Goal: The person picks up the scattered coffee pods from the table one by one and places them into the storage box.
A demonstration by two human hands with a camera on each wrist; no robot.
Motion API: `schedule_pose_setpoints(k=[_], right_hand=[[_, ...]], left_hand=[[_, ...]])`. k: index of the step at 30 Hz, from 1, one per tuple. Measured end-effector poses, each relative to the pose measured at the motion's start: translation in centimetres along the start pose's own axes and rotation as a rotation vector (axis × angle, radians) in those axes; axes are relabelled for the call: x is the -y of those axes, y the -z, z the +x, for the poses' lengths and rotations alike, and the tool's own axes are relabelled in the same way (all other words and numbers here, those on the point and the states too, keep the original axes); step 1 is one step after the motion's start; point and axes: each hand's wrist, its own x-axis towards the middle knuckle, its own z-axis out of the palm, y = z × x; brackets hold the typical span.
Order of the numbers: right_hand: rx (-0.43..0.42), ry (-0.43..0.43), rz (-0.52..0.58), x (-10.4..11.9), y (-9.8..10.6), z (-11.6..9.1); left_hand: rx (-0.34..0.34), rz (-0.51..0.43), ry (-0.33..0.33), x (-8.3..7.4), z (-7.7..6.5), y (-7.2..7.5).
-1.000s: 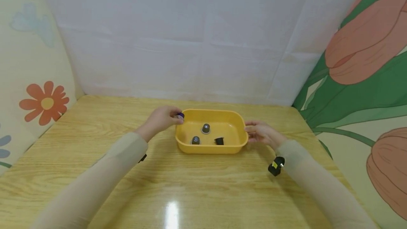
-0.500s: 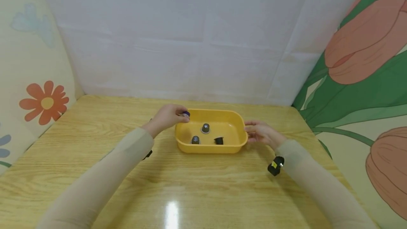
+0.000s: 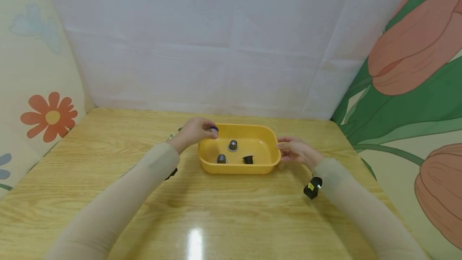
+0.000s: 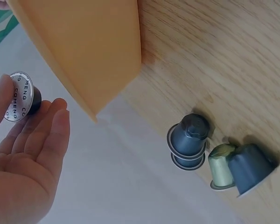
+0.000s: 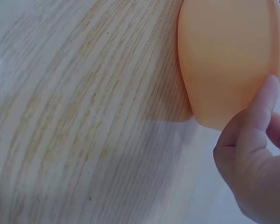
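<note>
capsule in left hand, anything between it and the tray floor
Nothing visible. The left hand pinches the capsule, seemingly above the tray at its far left corner; three others inside lie nearer the middle and front.

In the head view, the left hand (image 3: 195, 131) partly hides its pinched capsule (image 3: 214, 128); to that hand's right, the near wall of the yellow tray (image 3: 240, 169) covers the bottoms of 2 dark capsules (image 3: 221, 158). The right wrist view crops the right hand (image 5: 259, 161).
</note>
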Motion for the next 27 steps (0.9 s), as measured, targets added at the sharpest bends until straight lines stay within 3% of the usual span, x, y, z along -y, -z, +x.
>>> schedule_pose_setpoints(k=[13, 27], right_hand=[[0.042, 0.039, 0.037, -0.28, -0.09, -0.01], [-0.008, 0.008, 0.0, -0.22, -0.04, 0.08]], left_hand=[[0.024, -0.021, 0.038, -0.09, 0.61, -0.43], [0.034, -0.015, 0.057, -0.12, 1.02, -0.74]])
